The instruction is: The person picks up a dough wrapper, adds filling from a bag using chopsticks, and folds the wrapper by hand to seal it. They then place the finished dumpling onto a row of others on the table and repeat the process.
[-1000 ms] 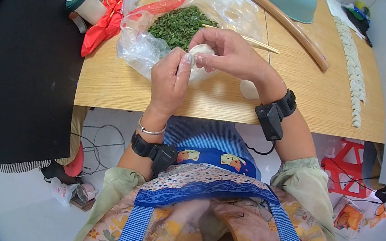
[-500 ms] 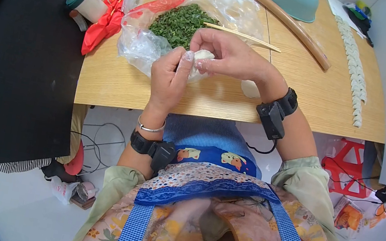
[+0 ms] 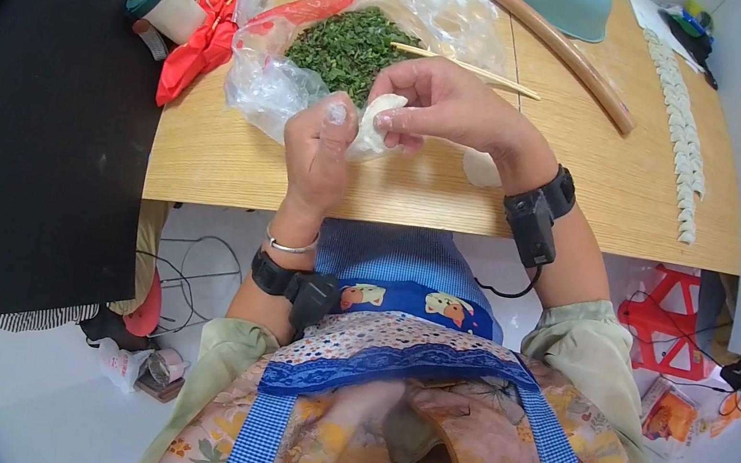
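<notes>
Between the thumb and fingers of my right hand [image 3: 438, 111] is a white folded piece of dough [image 3: 375, 128], held near the table's front edge. My left hand [image 3: 319, 141] is curled with its thumb up, right beside the dough's left side; whether its hidden fingers touch the dough cannot be made out. Just beyond both hands, chopped green filling [image 3: 346, 48] lies in a clear plastic bag [image 3: 276, 95], with chopsticks [image 3: 483, 74] resting across it. A round white wrapper [image 3: 481, 169] lies on the table, partly behind my right wrist.
A long wooden rolling pin [image 3: 555, 47] lies diagonally by a teal bowl [image 3: 562, 0]. Rows of white dumplings [image 3: 681, 135] line the table's [image 3: 589, 198] right side. At the left are a green-lidded cup [image 3: 169, 6] and a red bag [image 3: 201, 50].
My left thumb has come away from the dough, and my left hand has shifted slightly left. More of the dough shows in my right hand's pinch.
</notes>
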Demonstrator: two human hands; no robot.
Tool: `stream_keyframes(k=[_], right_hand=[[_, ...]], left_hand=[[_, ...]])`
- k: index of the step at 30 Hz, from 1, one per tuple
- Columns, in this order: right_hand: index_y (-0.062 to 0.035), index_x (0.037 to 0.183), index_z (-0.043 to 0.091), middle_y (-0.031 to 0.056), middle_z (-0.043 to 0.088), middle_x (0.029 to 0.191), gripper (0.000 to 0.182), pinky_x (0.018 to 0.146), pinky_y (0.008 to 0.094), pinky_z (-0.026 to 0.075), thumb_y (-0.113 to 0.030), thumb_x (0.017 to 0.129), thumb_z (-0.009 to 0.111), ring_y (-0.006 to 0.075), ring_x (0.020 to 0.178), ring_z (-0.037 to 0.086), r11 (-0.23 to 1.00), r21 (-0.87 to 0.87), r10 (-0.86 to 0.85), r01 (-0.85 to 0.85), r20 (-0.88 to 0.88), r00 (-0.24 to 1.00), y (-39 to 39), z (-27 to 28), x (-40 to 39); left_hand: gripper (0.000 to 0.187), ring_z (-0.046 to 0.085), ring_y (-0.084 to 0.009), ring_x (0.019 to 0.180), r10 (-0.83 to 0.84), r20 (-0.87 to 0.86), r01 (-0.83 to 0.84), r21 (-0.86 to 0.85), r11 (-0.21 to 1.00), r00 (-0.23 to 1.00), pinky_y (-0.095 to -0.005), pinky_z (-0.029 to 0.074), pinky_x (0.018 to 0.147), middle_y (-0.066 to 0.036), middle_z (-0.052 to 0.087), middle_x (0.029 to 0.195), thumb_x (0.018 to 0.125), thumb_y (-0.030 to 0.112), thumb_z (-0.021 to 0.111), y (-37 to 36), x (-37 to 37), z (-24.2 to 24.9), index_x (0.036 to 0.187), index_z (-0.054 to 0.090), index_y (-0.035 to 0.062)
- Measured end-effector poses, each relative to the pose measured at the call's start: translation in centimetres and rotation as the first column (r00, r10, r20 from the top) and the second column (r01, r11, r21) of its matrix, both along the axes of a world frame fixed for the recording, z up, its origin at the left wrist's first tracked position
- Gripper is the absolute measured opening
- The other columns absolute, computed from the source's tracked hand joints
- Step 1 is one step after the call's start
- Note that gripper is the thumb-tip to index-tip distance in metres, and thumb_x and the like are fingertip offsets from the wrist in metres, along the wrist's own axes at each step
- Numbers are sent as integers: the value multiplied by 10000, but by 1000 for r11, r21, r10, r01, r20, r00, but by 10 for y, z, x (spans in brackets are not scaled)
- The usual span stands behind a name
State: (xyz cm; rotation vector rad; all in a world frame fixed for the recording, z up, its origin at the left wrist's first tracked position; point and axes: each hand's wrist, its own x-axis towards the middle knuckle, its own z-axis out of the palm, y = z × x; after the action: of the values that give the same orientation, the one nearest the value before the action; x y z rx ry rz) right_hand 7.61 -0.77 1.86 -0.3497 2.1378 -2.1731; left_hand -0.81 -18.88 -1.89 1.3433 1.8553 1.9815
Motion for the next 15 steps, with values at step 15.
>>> stream_keyframes(k=[15], right_hand=[[-53,962,582,-19,610,781,166,555,181,432,-138,865,686,37,664,565,997,-82,1,-3,-18,1000,-5,-1,1]], left_hand=[[288,403,-192,519,230,-332,-255,-33,966,915,-329,334,500,-93,412,582,933,145,561,3,15,12,698,474,5]])
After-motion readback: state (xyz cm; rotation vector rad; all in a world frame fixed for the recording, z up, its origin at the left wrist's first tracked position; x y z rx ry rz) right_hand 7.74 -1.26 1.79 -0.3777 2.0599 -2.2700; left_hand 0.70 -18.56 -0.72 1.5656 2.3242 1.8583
